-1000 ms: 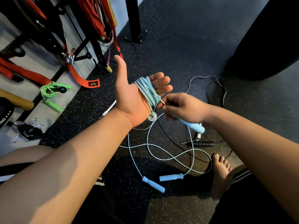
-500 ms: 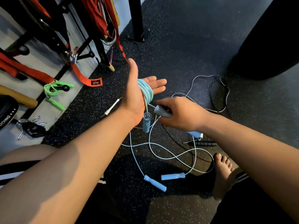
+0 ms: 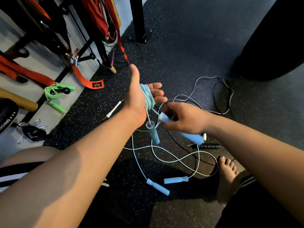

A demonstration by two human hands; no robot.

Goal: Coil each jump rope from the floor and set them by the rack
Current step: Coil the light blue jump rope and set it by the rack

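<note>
The blue rope is wound in a coil around the left hand, whose fingers are straight and spread, and one handle hangs below the wrist. The right hand has its fingers curled round the other handle, just beside the coil. A second blue rope lies loose on the floor beneath, tangled with a grey rope and a black rope, while a green rope sits bundled by the rack.

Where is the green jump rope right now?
The green jump rope lies bundled at the left of the head view, on the pale floor beside a black leg of the rack, just left of the end of the orange strap.
</note>
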